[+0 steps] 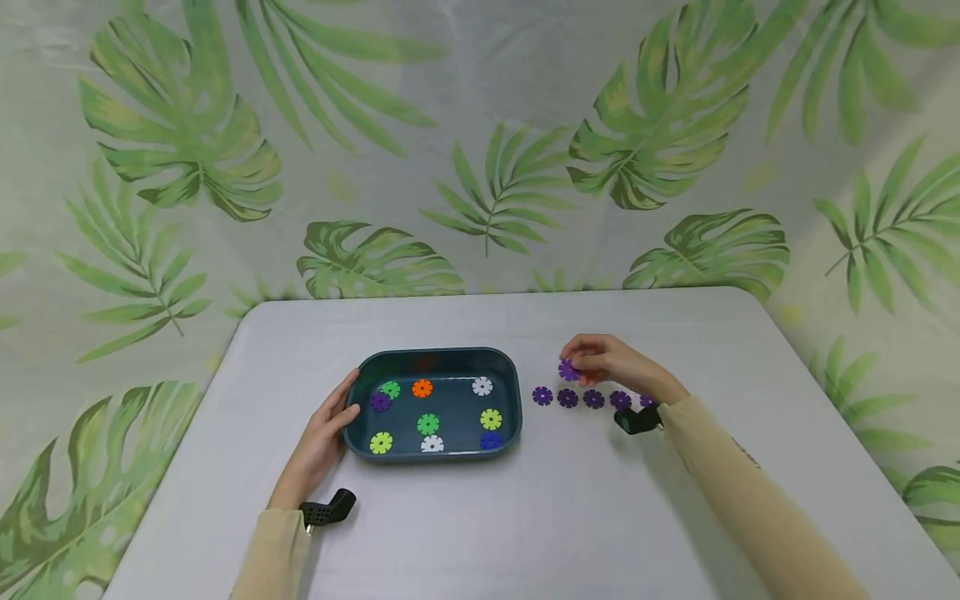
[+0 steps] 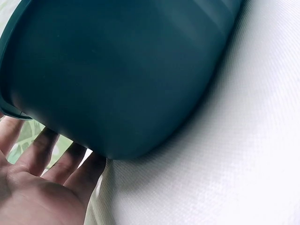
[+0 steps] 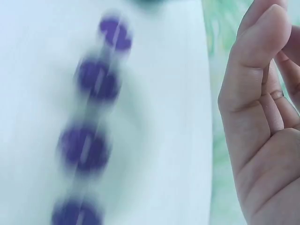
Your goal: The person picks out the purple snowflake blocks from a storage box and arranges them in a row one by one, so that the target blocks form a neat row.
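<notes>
At the left end of a dark teal tray (image 1: 459, 457), my left hand (image 1: 318, 442) grips the side, thumb at the rim and fingers along the outer wall. In the left wrist view the fingers (image 2: 68, 161) lie against that wall (image 2: 117, 84). To the right of the tray, my right hand (image 1: 611, 362) pinches a purple notched interlocking disc (image 1: 568, 370) between thumb and fingertips, raised above a row of several similar purple discs (image 1: 567, 398). The right wrist view shows the row's discs (image 3: 84, 147) blurred; the pinched one is out of sight there.
Loose discs lie in the tray: green (image 1: 428, 424), orange (image 1: 422, 388), white (image 1: 482, 386), yellow (image 1: 491, 419), blue (image 1: 491, 441) and purple (image 1: 380, 402). The white-covered table (image 1: 465, 533) meets a leaf-patterned cloth (image 1: 495, 192) at its back edge. My right forearm (image 1: 742, 483) extends over the table's right side.
</notes>
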Demonstrator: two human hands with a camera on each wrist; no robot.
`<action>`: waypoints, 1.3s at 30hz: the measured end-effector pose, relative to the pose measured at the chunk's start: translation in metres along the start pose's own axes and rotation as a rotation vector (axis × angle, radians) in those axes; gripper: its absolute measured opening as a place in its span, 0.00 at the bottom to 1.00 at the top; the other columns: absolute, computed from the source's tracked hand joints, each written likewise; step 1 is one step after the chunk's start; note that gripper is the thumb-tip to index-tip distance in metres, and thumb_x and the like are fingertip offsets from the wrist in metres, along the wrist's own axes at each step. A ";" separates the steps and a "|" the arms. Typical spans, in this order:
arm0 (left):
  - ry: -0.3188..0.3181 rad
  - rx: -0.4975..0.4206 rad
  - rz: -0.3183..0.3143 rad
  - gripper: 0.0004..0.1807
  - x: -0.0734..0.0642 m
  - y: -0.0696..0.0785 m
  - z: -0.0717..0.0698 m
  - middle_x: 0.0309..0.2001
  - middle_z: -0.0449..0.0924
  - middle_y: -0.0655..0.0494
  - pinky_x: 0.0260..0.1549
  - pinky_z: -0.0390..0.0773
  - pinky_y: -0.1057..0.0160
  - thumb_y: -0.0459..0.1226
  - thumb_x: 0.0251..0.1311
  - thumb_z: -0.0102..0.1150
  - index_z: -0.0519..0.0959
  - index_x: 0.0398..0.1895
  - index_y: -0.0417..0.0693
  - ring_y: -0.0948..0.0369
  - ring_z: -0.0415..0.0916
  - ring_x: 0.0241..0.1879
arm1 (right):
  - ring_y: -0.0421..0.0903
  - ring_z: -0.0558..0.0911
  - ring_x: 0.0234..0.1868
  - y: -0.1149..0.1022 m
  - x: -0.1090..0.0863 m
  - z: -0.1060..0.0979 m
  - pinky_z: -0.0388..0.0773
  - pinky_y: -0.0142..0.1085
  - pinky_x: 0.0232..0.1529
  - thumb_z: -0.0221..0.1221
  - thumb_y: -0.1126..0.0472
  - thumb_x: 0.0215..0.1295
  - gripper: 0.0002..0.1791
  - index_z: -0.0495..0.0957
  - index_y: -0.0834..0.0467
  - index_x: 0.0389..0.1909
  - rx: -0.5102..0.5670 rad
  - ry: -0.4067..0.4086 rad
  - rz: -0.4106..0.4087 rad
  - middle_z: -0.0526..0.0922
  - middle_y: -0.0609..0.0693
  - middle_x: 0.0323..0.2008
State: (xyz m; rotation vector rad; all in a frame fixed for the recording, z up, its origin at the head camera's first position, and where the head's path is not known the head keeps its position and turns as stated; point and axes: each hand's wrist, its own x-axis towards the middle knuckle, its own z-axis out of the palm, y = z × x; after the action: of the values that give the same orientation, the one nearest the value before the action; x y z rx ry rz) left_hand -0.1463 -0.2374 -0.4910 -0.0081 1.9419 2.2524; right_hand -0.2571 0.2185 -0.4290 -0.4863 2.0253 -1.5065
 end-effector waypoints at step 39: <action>-0.019 -0.015 0.019 0.31 0.000 -0.002 -0.001 0.76 0.39 0.55 0.68 0.38 0.46 0.32 0.72 0.43 0.51 0.76 0.52 0.55 0.34 0.74 | 0.47 0.81 0.28 0.075 -0.117 -0.094 0.81 0.37 0.33 0.45 0.64 0.73 0.19 0.66 0.76 0.55 -0.220 0.365 0.134 0.78 0.60 0.36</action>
State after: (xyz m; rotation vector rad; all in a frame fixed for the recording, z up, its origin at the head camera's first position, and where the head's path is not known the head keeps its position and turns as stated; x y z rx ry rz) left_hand -0.1463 -0.2384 -0.4927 0.0305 1.9234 2.2710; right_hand -0.2222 0.3805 -0.4545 -0.1604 2.4677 -1.3748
